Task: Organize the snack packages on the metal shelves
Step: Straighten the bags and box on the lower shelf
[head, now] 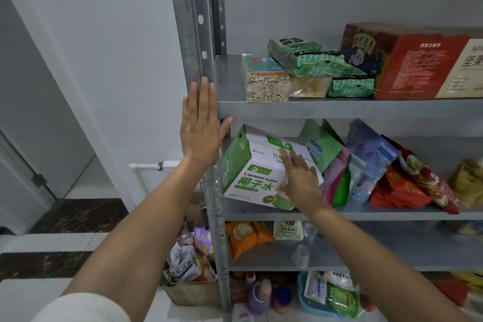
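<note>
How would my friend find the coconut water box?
Find the metal post at the shelves' left edge. On the second visible shelf down, right beside it, sits the coconut water box, tilted, under the right hand. It's the only white-and-green carton; its neighbours are soft bags.

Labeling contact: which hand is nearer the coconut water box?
Right. The right hand lies flat on the coconut water box, on its top face. The left hand is up and to its left, flat against the shelf post, off the box.
</note>
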The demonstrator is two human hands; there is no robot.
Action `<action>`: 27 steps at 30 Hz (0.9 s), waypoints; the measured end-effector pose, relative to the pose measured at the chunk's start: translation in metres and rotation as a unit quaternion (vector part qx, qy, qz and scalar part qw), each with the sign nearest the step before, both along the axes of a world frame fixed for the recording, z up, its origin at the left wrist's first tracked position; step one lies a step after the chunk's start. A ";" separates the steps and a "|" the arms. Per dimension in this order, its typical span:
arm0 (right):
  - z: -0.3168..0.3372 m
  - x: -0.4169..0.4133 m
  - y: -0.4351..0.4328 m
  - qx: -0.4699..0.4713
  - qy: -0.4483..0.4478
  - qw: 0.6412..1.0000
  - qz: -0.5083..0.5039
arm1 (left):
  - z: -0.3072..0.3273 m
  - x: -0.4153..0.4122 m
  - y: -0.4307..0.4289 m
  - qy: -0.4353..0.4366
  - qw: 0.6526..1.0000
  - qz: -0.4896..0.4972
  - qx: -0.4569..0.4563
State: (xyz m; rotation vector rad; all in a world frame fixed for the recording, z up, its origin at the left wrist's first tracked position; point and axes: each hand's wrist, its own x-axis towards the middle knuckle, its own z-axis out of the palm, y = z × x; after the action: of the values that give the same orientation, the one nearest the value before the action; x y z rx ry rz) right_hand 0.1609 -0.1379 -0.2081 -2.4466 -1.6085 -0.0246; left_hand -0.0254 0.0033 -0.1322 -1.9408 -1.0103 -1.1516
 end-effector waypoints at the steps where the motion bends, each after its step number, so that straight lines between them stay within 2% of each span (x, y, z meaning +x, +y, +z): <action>1: 0.000 0.001 0.003 -0.008 0.001 1.000 0.001 | -0.001 0.000 0.002 -0.001 1.000 0.000 0.013; 12: -0.006 -0.009 0.042 -0.073 -0.035 0.997 0.010 | -0.005 0.003 0.007 -0.030 0.998 -0.016 0.047; 21: -0.020 -0.050 0.059 -0.160 -0.151 0.975 0.035 | -0.006 0.003 0.009 -0.026 0.997 -0.025 0.063; 27: -0.021 -0.050 0.058 -0.160 -0.173 0.971 0.034 | -0.005 0.003 0.008 -0.019 0.998 -0.013 0.057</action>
State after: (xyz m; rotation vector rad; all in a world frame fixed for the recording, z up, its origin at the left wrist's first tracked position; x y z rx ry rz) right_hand 0.1108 -0.0795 -0.2291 -2.7469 -1.9745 -0.2070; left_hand -0.0219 0.0109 -0.1371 -1.8534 -0.9210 -1.2372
